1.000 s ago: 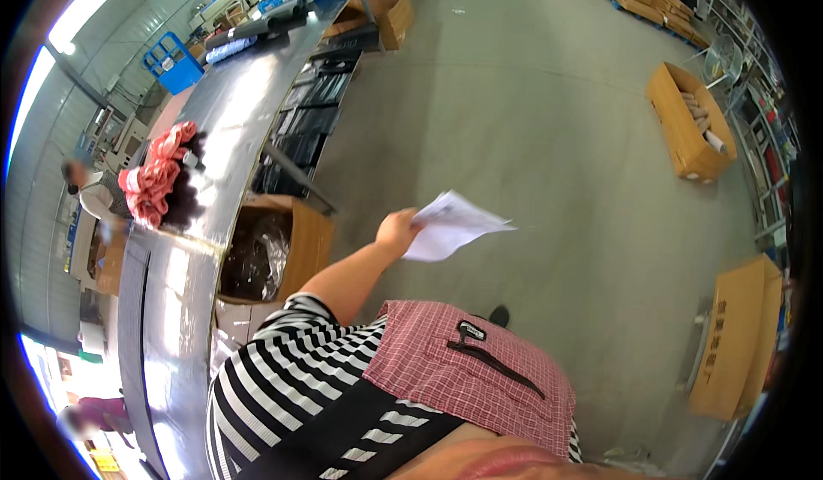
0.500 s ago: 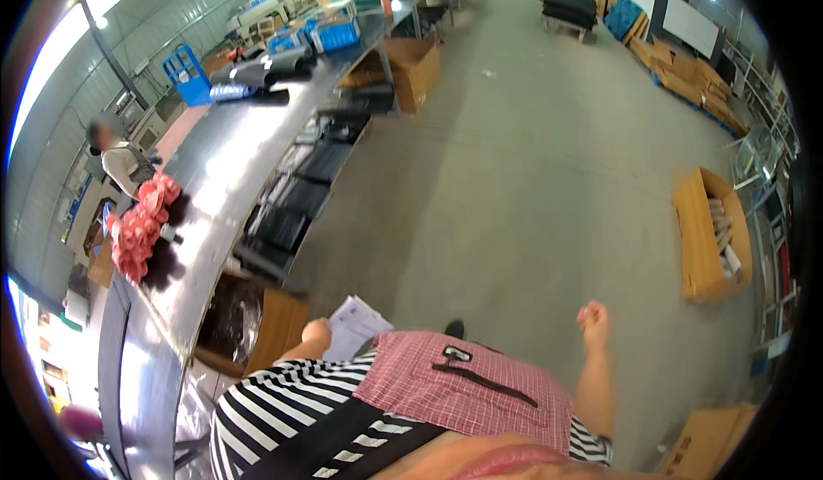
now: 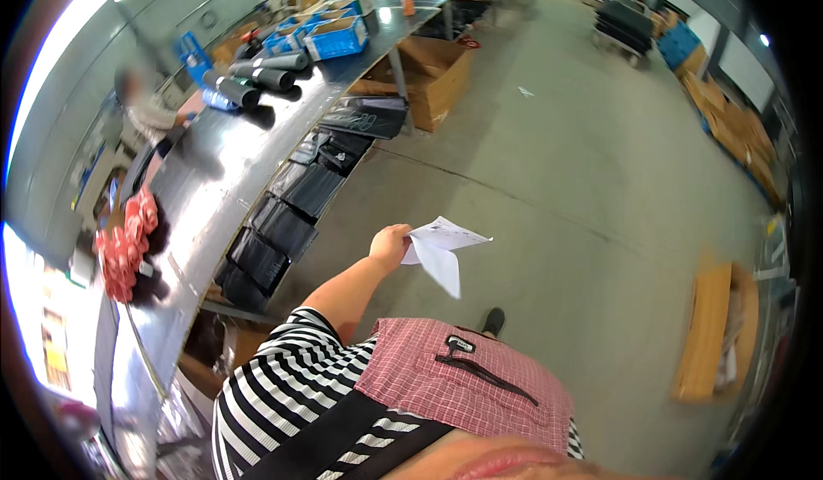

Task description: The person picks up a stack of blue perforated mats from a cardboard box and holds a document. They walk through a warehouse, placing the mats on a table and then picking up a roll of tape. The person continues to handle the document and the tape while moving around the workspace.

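Out in front of my body, my left hand (image 3: 392, 247) is closed on some white paper sheets (image 3: 443, 261). The sheets hang bent and fanned apart over the floor, with faint print on the upper one. Left of that arm runs a long metal-topped table (image 3: 225, 150), the hand being some way off its edge. My right hand is out of the picture; only a bit of striped sleeve shows on that side.
Black packed bundles (image 3: 283, 223) lie on the table's lower shelf. A cardboard box (image 3: 441, 86) stands under its far part, another (image 3: 699, 343) on the floor at right. Dark rolls (image 3: 266, 75), blue boxes (image 3: 336, 39) and a red bundle (image 3: 129, 244) lie on top. A person (image 3: 150, 116) stands beyond.
My left hand has swung forward and up with the paper sheets. My right hand has gone out of view. I have moved forward along the table, and one shoe now shows farther right.
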`<control>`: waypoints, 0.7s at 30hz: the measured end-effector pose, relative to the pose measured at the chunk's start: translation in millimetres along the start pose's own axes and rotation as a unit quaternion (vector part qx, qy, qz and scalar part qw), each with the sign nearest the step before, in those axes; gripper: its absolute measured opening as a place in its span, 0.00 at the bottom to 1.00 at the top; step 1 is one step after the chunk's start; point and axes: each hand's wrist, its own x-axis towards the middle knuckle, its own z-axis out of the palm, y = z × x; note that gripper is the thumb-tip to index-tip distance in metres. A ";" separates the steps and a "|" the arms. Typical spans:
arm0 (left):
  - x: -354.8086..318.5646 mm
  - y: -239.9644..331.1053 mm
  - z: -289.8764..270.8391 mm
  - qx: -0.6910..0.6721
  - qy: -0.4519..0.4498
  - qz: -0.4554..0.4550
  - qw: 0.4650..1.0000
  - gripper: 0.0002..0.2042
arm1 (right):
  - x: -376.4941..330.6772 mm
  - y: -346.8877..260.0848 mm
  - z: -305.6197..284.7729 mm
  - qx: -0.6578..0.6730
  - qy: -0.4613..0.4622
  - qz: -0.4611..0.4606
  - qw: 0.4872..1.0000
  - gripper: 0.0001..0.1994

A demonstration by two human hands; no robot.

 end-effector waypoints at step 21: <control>309.9 -181.3 9.0 0.020 -0.011 -0.260 0.965 0.08 | 372.7 -830.8 -68.4 -0.081 -0.077 -0.431 0.895 0.17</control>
